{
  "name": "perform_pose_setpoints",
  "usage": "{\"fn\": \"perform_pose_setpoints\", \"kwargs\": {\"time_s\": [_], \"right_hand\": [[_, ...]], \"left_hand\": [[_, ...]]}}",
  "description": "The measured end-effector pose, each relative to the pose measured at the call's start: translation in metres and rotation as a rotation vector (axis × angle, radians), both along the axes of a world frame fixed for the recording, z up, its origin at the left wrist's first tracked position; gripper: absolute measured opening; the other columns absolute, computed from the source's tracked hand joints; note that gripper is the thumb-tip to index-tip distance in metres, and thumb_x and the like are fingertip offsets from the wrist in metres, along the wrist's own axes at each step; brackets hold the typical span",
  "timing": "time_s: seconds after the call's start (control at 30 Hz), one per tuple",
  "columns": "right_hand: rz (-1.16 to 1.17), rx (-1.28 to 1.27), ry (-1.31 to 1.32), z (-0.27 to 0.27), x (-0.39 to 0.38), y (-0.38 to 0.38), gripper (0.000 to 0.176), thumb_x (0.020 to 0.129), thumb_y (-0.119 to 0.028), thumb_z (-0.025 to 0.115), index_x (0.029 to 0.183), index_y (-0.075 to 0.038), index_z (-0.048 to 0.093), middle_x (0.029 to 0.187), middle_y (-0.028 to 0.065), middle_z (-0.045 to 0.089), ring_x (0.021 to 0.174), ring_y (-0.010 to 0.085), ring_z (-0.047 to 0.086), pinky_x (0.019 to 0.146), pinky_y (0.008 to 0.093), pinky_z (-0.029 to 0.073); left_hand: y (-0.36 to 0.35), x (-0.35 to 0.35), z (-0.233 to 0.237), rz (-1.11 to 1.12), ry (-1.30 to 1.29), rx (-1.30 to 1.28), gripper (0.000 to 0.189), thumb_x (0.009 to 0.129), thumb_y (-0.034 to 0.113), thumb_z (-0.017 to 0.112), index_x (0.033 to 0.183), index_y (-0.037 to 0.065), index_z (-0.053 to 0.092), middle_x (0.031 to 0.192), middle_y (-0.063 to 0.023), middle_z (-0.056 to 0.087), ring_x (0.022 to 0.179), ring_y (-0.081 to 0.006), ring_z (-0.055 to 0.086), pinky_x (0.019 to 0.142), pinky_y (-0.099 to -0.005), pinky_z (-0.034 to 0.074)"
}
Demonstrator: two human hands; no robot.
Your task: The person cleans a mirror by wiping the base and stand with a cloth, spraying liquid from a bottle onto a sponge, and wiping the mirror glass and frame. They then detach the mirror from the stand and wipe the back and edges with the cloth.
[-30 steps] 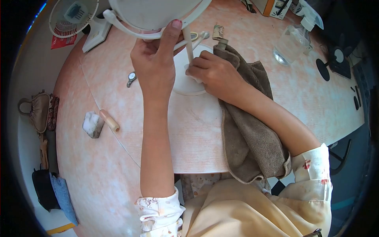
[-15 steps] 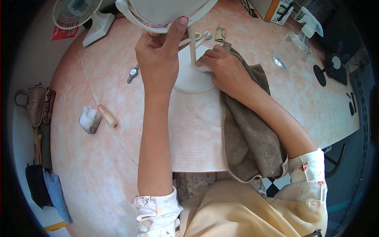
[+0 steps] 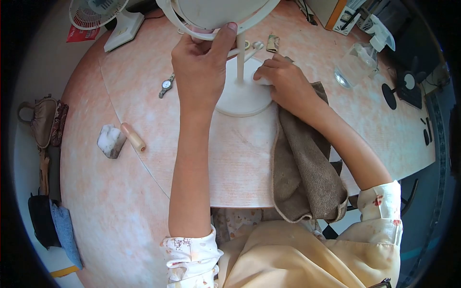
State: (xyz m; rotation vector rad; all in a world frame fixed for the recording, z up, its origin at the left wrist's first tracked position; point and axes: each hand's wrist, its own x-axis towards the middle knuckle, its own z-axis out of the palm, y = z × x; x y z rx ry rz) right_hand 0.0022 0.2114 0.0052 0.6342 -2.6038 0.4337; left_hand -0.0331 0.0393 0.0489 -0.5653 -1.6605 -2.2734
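Since a second ago the right hand (image 3: 285,84) has slid across the base (image 3: 240,98), from beside the stem (image 3: 240,57) to the base's right edge, and more of the round disc now shows bare. Its fingers are curled down on a small white pad (image 3: 263,80), pressing it against the base just right of the stem. The left hand (image 3: 201,72) has kept its grip throughout: it is closed on the lower rim of the mirror (image 3: 216,12), thumb up over the frame, with the mirror head tilted at the top of the view and partly cut off. The mirror stands on the far middle of the table (image 3: 144,201). A brown towel (image 3: 305,168) lies under the right forearm and hangs over the near table edge. Left of the base lies a watch (image 3: 166,85); further left, a pale block (image 3: 111,140) and a tube (image 3: 133,137) lie side by side. A fan (image 3: 103,14) stands at the far left, a spray bottle (image 3: 360,57) at the far right.
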Motion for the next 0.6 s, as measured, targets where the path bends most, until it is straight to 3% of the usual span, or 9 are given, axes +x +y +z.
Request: {"fn": "perform_pose_setpoints", "kwargs": {"time_s": [0.07,0.13,0.2,0.4,0.43,0.53,0.6], "right_hand": [[0.001,-0.055,0.019,-0.001,0.004,-0.009,0.027,0.069,0.008,0.059,0.092,-0.002,0.070,0.090,0.0125,0.066,0.098,0.0316,0.062,0.085,0.0426,0.053],[0.092,-0.258,-0.149,-0.004,0.023,-0.038,0.030,0.067,0.011,0.059,0.092,-0.001,0.070,0.089,0.0145,0.067,0.098,0.0339,0.062,0.089,0.0424,0.052],[0.262,-0.219,-0.089,-0.004,0.023,-0.040,0.029,0.067,0.011,0.058,0.090,-0.001,0.069,0.090,0.0143,0.067,0.098,0.0335,0.062,0.088,0.0419,0.052],[-0.067,-0.003,-0.057,0.009,0.001,0.002,0.028,0.064,0.012,0.057,0.086,0.000,0.069,0.088,0.0145,0.067,0.096,0.0338,0.061,0.086,0.0419,0.052],[-0.041,-0.034,-0.014,0.009,0.004,-0.003,0.027,0.063,0.012,0.058,0.085,0.000,0.069,0.087,0.0151,0.067,0.095,0.0339,0.061,0.085,0.0425,0.051],[0.212,-0.225,-0.212,0.013,0.034,-0.030,0.027,0.063,0.012,0.057,0.084,-0.001,0.069,0.087,0.0152,0.067,0.095,0.0340,0.062,0.085,0.0430,0.051],[0.136,-0.154,-0.201,0.008,0.035,-0.023,0.034,0.058,0.015,0.056,0.085,-0.001,0.069,0.093,0.0128,0.069,0.096,0.0324,0.061,0.086,0.0415,0.051]], "left_hand": [[0.003,0.001,-0.001,0.013,-0.010,0.003,0.025,0.089,0.013,0.072,0.101,-0.007,0.065,0.089,-0.0121,0.072,0.081,-0.0151,0.070,0.074,-0.0282,0.058],[0.005,-0.001,0.000,0.013,-0.011,0.011,0.025,0.089,0.013,0.072,0.101,-0.007,0.065,0.089,-0.0122,0.072,0.080,-0.0148,0.070,0.073,-0.0276,0.057],[0.004,-0.001,0.000,0.002,-0.019,0.020,0.025,0.089,0.013,0.072,0.102,-0.007,0.065,0.088,-0.0123,0.072,0.080,-0.0144,0.070,0.072,-0.0270,0.057],[0.002,0.000,0.001,0.041,-0.023,-0.049,0.026,0.088,0.014,0.073,0.103,-0.007,0.065,0.088,-0.0125,0.072,0.080,-0.0137,0.069,0.072,-0.0266,0.057],[0.003,0.000,0.000,0.041,-0.023,-0.037,0.026,0.088,0.014,0.073,0.102,-0.007,0.065,0.088,-0.0125,0.072,0.080,-0.0137,0.069,0.072,-0.0265,0.056],[0.006,-0.002,-0.002,0.039,-0.011,-0.003,0.027,0.088,0.015,0.072,0.101,-0.007,0.066,0.089,-0.0121,0.072,0.079,-0.0132,0.069,0.072,-0.0263,0.056],[0.006,0.001,0.000,0.027,0.003,0.017,0.027,0.089,0.016,0.072,0.101,-0.007,0.066,0.089,-0.0114,0.072,0.078,-0.0123,0.068,0.072,-0.0261,0.055]]}}
